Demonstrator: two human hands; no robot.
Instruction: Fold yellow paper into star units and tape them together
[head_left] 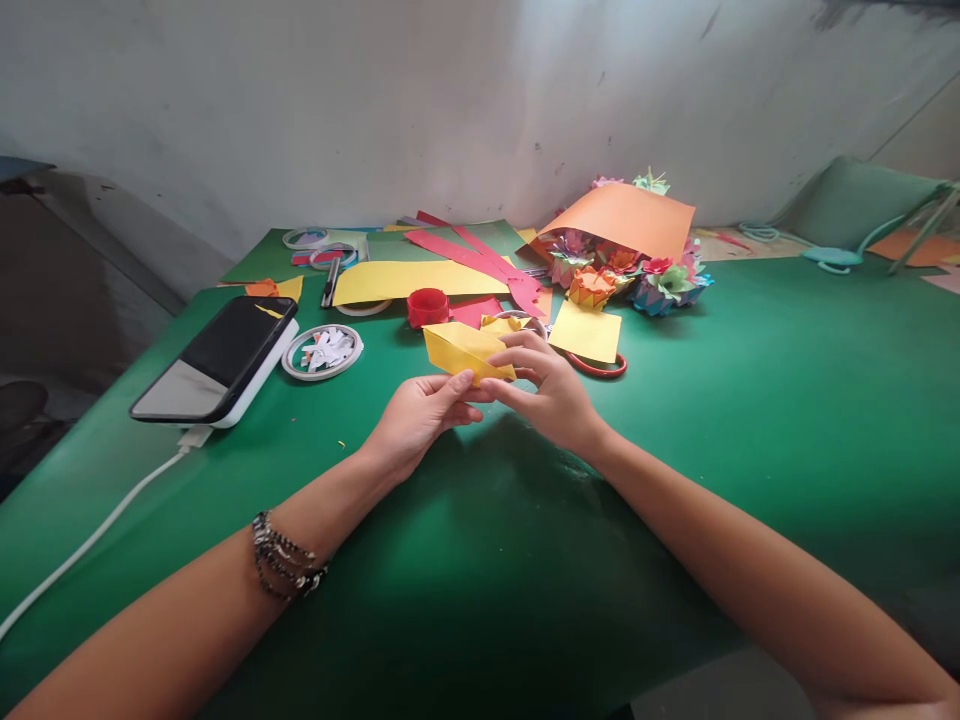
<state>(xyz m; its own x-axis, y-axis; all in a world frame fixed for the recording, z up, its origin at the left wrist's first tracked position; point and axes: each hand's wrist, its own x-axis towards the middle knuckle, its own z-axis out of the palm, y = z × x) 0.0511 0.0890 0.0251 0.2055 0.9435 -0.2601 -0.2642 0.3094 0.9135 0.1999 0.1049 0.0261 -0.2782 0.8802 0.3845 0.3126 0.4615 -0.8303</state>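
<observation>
A piece of yellow paper, bent along a crease, is held up above the green table. My left hand pinches its lower edge between thumb and fingers. On the paper's right side, my right hand has its fingers closed around the edge, and they hide part of it. Just behind the hands are a red paper ring and a flat yellow paper square. Scissors with a red handle lie partly under the square.
A power bank with a white cable lies at left, beside a tape roll holding paper scraps. Behind are a yellow strip, red strips and paper flowers under an orange sheet. A wall closes the back.
</observation>
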